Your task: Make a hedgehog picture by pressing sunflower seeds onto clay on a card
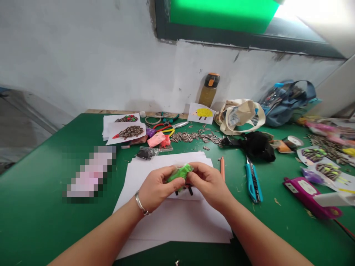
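Observation:
My left hand point(154, 186) and my right hand point(212, 184) meet over the white paper point(180, 223), both closed on a see-through packet of bright green clay point(177, 176). The fingers pinch the packet from either side, hiding part of it. Beneath lies a smaller sheet with black marks point(190, 190), mostly covered by my hands. A black clay packet point(146, 152) rests at the paper's far edge. Pink clay point(156, 139) and red clay point(165, 142) are behind it. An orange stick-like tool point(222, 168) lies right of the paper.
Loose sunflower seeds point(184, 137) spread behind the paper. Scissors point(177, 126), seed hedgehog cards point(126, 133) and a bottle point(209, 89) stand or lie farther back. To the right are a blue utility knife point(253, 183), a black bag point(259, 146) and a magenta device point(310, 195).

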A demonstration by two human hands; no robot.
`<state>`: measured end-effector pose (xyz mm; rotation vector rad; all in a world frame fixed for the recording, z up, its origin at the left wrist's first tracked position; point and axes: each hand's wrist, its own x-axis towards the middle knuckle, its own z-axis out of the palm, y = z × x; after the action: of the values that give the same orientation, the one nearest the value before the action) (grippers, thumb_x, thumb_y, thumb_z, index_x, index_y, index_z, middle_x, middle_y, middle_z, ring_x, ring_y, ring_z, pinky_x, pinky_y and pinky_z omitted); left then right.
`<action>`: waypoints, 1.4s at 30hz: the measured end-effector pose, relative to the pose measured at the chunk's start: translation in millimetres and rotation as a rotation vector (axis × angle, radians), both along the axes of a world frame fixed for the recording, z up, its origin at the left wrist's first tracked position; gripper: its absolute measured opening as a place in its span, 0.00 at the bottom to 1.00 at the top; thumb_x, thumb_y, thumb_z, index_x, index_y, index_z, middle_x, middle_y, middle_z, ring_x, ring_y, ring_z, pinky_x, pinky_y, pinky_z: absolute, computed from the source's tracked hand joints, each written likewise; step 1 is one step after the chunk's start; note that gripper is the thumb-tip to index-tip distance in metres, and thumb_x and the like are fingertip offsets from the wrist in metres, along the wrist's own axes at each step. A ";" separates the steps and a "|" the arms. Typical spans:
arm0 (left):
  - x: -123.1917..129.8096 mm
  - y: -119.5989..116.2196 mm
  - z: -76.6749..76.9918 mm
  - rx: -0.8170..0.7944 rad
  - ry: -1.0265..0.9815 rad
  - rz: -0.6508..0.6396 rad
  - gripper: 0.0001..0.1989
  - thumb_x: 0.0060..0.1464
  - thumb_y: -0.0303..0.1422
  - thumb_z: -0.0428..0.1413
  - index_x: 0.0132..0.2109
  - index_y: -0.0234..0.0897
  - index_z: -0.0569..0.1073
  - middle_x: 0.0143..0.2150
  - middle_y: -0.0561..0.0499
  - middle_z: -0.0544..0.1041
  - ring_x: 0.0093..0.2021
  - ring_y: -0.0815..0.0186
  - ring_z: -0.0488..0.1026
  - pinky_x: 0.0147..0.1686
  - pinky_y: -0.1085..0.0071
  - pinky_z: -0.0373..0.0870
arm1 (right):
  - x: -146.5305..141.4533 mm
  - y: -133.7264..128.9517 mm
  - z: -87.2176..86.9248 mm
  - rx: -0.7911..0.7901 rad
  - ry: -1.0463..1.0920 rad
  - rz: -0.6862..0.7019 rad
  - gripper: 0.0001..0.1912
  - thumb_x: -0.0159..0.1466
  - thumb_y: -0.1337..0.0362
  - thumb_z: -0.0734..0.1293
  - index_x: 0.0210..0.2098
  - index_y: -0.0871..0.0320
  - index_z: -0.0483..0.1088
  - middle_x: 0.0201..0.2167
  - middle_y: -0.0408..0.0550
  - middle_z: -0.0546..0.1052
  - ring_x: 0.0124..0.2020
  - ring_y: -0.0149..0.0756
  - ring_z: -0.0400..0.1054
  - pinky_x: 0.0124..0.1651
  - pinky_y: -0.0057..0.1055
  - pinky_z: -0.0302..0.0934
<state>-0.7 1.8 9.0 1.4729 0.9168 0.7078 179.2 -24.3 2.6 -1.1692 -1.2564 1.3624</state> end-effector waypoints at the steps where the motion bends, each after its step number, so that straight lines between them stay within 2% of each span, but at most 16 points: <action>1: 0.1 -0.2 2.5 -0.013 -0.010 -0.021 0.17 0.53 0.39 0.58 0.46 0.33 0.77 0.38 0.47 0.79 0.39 0.61 0.75 0.40 0.66 0.73 | 0.5 -0.3 0.9 -0.005 0.018 0.004 0.08 0.60 0.60 0.66 0.37 0.57 0.72 0.30 0.44 0.75 0.31 0.32 0.70 0.37 0.32 0.67; 5: -1.1 0.4 8.3 -0.069 -0.052 -0.029 0.14 0.53 0.39 0.59 0.39 0.31 0.78 0.35 0.46 0.79 0.34 0.63 0.74 0.34 0.68 0.73 | 2.0 0.1 4.8 -0.024 0.058 0.010 0.11 0.60 0.56 0.67 0.34 0.58 0.74 0.26 0.44 0.75 0.29 0.33 0.70 0.34 0.32 0.67; 8: -3.0 3.2 8.1 -0.114 -0.087 -0.037 0.14 0.51 0.39 0.60 0.38 0.31 0.77 0.33 0.46 0.79 0.33 0.63 0.74 0.33 0.67 0.72 | 1.4 1.4 7.3 -0.029 0.043 0.000 0.13 0.59 0.54 0.67 0.34 0.59 0.74 0.23 0.44 0.74 0.27 0.33 0.70 0.33 0.31 0.65; 12: -7.7 9.1 5.4 -0.071 -0.047 0.013 0.14 0.49 0.38 0.62 0.40 0.32 0.78 0.34 0.48 0.79 0.34 0.63 0.74 0.35 0.66 0.72 | -1.1 5.2 13.2 -0.023 -0.019 -0.018 0.14 0.60 0.54 0.66 0.35 0.58 0.73 0.21 0.40 0.71 0.25 0.30 0.66 0.31 0.29 0.62; 16: -12.5 13.3 4.4 -0.063 -0.043 0.048 0.19 0.47 0.37 0.63 0.46 0.32 0.77 0.40 0.47 0.79 0.39 0.60 0.75 0.41 0.64 0.72 | -3.1 10.0 25.5 -0.016 -0.114 -0.006 0.11 0.61 0.56 0.64 0.31 0.58 0.71 0.19 0.38 0.67 0.22 0.27 0.61 0.28 0.26 0.57; 19: -14.1 13.0 6.8 -0.062 -0.077 0.002 0.22 0.46 0.37 0.64 0.48 0.33 0.76 0.43 0.45 0.79 0.42 0.58 0.75 0.44 0.63 0.72 | -4.5 11.5 35.7 -0.009 -0.214 0.009 0.11 0.61 0.60 0.62 0.25 0.58 0.69 0.17 0.38 0.66 0.22 0.27 0.60 0.27 0.25 0.56; 22: -14.0 11.0 10.5 -0.030 -0.061 -0.044 0.19 0.49 0.42 0.62 0.44 0.32 0.77 0.38 0.46 0.79 0.37 0.61 0.75 0.37 0.66 0.73 | -7.9 11.7 41.0 -0.025 -0.319 -0.024 0.11 0.59 0.62 0.61 0.23 0.56 0.70 0.17 0.39 0.67 0.23 0.29 0.62 0.27 0.25 0.55; 25: -13.5 9.6 12.0 -0.026 -0.051 -0.047 0.19 0.50 0.46 0.59 0.37 0.32 0.77 0.31 0.48 0.77 0.31 0.65 0.73 0.31 0.70 0.71 | -13.7 12.6 38.0 -0.004 -0.345 -0.063 0.10 0.57 0.63 0.60 0.23 0.56 0.71 0.18 0.41 0.69 0.24 0.30 0.63 0.27 0.25 0.55; 28: -13.2 9.2 10.5 -0.028 -0.059 -0.013 0.17 0.51 0.44 0.59 0.33 0.32 0.76 0.29 0.50 0.76 0.29 0.67 0.71 0.30 0.71 0.70 | -19.8 13.6 29.1 0.018 -0.211 -0.119 0.09 0.56 0.64 0.61 0.21 0.57 0.66 0.16 0.39 0.66 0.21 0.28 0.58 0.24 0.24 0.52; 31: -11.8 8.4 9.3 -0.005 -0.079 0.023 0.13 0.50 0.39 0.60 0.35 0.32 0.76 0.32 0.49 0.77 0.32 0.66 0.72 0.34 0.70 0.71 | -23.0 12.7 19.8 0.021 -0.034 -0.143 0.09 0.55 0.64 0.62 0.20 0.57 0.62 0.15 0.36 0.62 0.18 0.25 0.53 0.22 0.24 0.49; 34: -8.9 6.8 11.6 -0.013 -0.137 -0.004 0.12 0.51 0.37 0.60 0.38 0.32 0.76 0.36 0.48 0.77 0.36 0.63 0.74 0.38 0.67 0.73 | -22.5 9.6 14.2 0.062 0.001 -0.152 0.09 0.56 0.64 0.63 0.20 0.57 0.63 0.16 0.36 0.61 0.19 0.24 0.53 0.22 0.23 0.49; 39: -6.7 4.7 15.8 -0.028 -0.152 -0.019 0.12 0.50 0.38 0.62 0.37 0.33 0.76 0.32 0.49 0.76 0.31 0.66 0.73 0.31 0.71 0.71 | -17.0 5.3 18.6 0.086 -0.027 -0.127 0.10 0.58 0.63 0.62 0.21 0.57 0.65 0.16 0.37 0.63 0.20 0.26 0.56 0.24 0.24 0.52; 42: -7.9 4.8 13.8 -0.008 -0.159 -0.036 0.16 0.49 0.43 0.62 0.36 0.32 0.75 0.30 0.50 0.74 0.27 0.69 0.69 0.27 0.73 0.67 | -12.9 4.6 27.5 0.052 -0.142 -0.073 0.10 0.58 0.64 0.62 0.20 0.56 0.65 0.17 0.39 0.65 0.22 0.28 0.60 0.27 0.25 0.56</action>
<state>-8.6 6.6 22.7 1.4011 0.7683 0.7819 166.3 -19.7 30.1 -1.2810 -1.3278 1.2036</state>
